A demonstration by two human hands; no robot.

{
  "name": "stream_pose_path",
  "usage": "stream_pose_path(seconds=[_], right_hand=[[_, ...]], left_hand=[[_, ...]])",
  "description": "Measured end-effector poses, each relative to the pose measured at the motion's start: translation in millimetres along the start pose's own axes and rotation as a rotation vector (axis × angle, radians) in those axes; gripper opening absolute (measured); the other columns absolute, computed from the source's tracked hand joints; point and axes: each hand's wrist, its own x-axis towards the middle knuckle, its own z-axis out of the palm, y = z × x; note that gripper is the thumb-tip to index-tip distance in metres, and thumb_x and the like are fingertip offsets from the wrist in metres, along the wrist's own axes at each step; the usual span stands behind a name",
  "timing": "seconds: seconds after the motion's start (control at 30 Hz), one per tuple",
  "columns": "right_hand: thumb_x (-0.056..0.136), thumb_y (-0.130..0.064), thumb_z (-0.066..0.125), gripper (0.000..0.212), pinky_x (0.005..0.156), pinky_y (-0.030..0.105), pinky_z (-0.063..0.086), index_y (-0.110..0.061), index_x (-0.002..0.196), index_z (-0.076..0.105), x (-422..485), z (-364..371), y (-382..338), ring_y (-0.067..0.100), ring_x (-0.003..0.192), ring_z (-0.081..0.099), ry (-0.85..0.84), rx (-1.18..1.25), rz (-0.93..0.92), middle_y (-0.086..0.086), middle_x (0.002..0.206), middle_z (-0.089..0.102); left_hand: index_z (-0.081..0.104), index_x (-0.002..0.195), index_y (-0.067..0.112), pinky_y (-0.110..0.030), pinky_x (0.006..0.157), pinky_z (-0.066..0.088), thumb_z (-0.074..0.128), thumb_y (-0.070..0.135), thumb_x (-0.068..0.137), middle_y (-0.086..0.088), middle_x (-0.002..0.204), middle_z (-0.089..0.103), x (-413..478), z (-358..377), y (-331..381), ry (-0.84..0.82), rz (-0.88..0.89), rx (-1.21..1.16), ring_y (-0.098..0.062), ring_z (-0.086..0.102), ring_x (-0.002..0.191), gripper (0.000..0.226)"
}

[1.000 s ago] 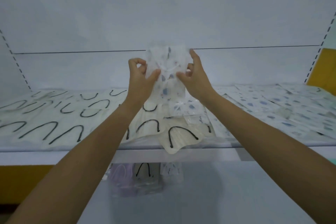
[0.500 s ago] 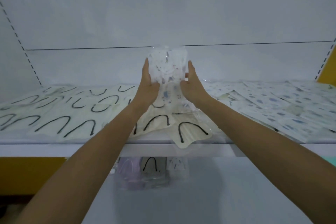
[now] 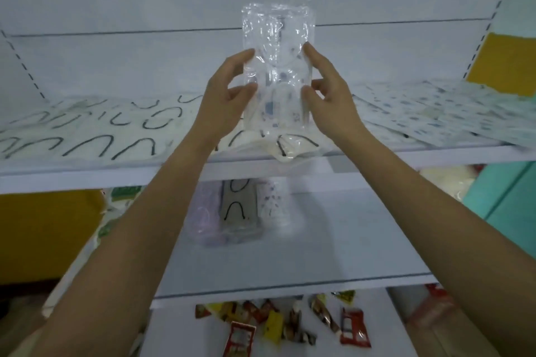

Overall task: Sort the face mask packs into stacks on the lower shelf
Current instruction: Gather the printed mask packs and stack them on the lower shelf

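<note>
Upper shelf: white board carrying the unsorted stock. The left half, out to the left edge, is covered with cream packs with black ear loops, loose and overlapping. The right half holds blue-speckled packs, likewise spread flat. One cream pack overhangs the front edge near the middle. Lower shelf: white board with three low stacks side by side toward the back, under the middle of the upper shelf. From left they are a lilac stack, a grey stack with black loops and a speckled stack; whether neighbours touch cannot be told. Snack packets: a loose scatter on the level below the lower shelf, no part of the task. Held pack: clear wrapper with a blue-speckled mask inside, upright in the air above the middle of the upper shelf, clear of both boards. Left hand: pinches the pack's left edge between thumb and fingertips. Right hand: grips the right edge likewise. Status, by judgement: early, with three stacks begun and the bulk still on the upper shelf. The held pack matches the speckled stack and probably goes there.
</note>
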Motion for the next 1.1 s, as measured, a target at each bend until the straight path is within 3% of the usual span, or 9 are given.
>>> stream_pose_path(seconds=[0.13,0.23,0.4,0.53,0.63,0.73,0.83,0.93,1.1], right_hand=[[0.094,0.0,0.04,0.056,0.08,0.023,0.049,-0.027,0.143,0.032,-49.5,-7.2,-5.0,0.009,0.086,0.049,0.036,0.058,0.06,-0.008,0.144,0.039],[0.095,0.002,0.043,0.054,0.077,0.014,0.046,-0.033,0.134,0.034,-98.1,-21.6,-7.2,0.003,0.077,0.049,0.066,0.18,0.121,-0.011,0.138,0.043],[0.095,-0.002,0.05,0.031,0.082,0.019,0.05,-0.022,0.118,0.052,-207.1,-45.3,12.1,-0.005,0.084,0.058,0.057,0.255,0.341,-0.008,0.108,0.059],[0.097,-0.004,0.045,0.033,0.083,0.021,0.052,-0.022,0.126,0.047,-302.8,-53.6,36.8,0.009,0.101,0.059,-0.121,0.27,0.548,0.002,0.121,0.056],[0.095,0.002,0.045,0.035,0.074,0.016,0.052,-0.012,0.127,0.049,-354.9,-51.2,47.9,-0.007,0.084,0.063,-0.166,0.366,0.733,-0.002,0.107,0.06],[0.093,0.004,0.048,0.029,0.074,0.022,0.056,-0.006,0.118,0.058,-381.2,-41.8,60.3,0.0,0.084,0.066,-0.177,0.424,0.855,-0.001,0.099,0.066],[0.092,0.002,0.052,0.034,0.087,0.04,0.054,-0.007,0.125,0.056,-390.7,-24.1,77.6,0.02,0.104,0.063,-0.224,0.393,0.927,0.01,0.115,0.064],[0.091,-0.002,0.055,0.038,0.089,0.042,0.052,-0.012,0.128,0.055,-389.6,-4.9,96.1,0.023,0.111,0.059,-0.213,0.321,0.908,0.009,0.125,0.06],[0.093,0.003,0.049,0.031,0.076,0.034,0.055,-0.006,0.122,0.058,-364.3,17.6,115.9,0.019,0.084,0.059,-0.099,0.236,0.952,-0.003,0.099,0.061]], left_hand=[[0.039,0.135,0.026,-0.018,0.09,0.048,0.05,0.001,0.094,0.011,0.132,0.045,-52.2,12.5,21.9,-0.029,-0.072,-0.049,0.013,0.049,0.111,0.049],[0.041,0.133,0.025,-0.022,0.088,0.052,0.052,-0.003,0.092,0.007,0.13,0.049,-99.0,28.9,41.6,-0.002,-0.129,-0.145,0.003,0.057,0.11,0.051],[0.044,0.133,0.015,-0.017,0.084,0.052,0.056,-0.002,0.09,-0.004,0.13,0.052,-205.2,79.0,52.2,0.063,-0.363,-0.223,0.004,0.059,0.103,0.047],[0.05,0.128,0.016,-0.022,0.087,0.053,0.057,-0.002,0.09,0.004,0.12,0.056,-297.7,114.8,40.1,0.109,-0.606,-0.255,0.01,0.057,0.102,0.042],[0.051,0.121,0.021,-0.038,0.092,0.052,0.057,0.001,0.091,0.013,0.114,0.054,-350.2,127.8,27.7,0.125,-0.823,-0.286,-0.013,0.055,0.116,0.037],[0.051,0.119,0.018,-0.044,0.093,0.05,0.056,-0.002,0.09,0.006,0.119,0.053,-377.1,133.1,15.6,0.14,-0.938,-0.326,-0.022,0.052,0.12,0.036],[0.05,0.124,0.007,-0.028,0.086,0.053,0.054,-0.007,0.089,-0.003,0.122,0.051,-386.3,137.3,-0.3,0.176,-0.971,-0.28,-0.015,0.05,0.114,0.037],[0.053,0.121,0.006,-0.033,0.093,0.048,0.056,-0.006,0.088,-0.006,0.127,0.051,-385.1,139.0,-23.6,0.17,-0.96,-0.195,-0.018,0.049,0.119,0.035],[0.054,0.119,-0.006,-0.004,0.07,0.042,0.057,-0.006,0.088,0.003,0.099,0.051,-365.1,145.4,-59.1,0.168,-0.935,-0.109,0.014,0.053,0.087,0.03]])
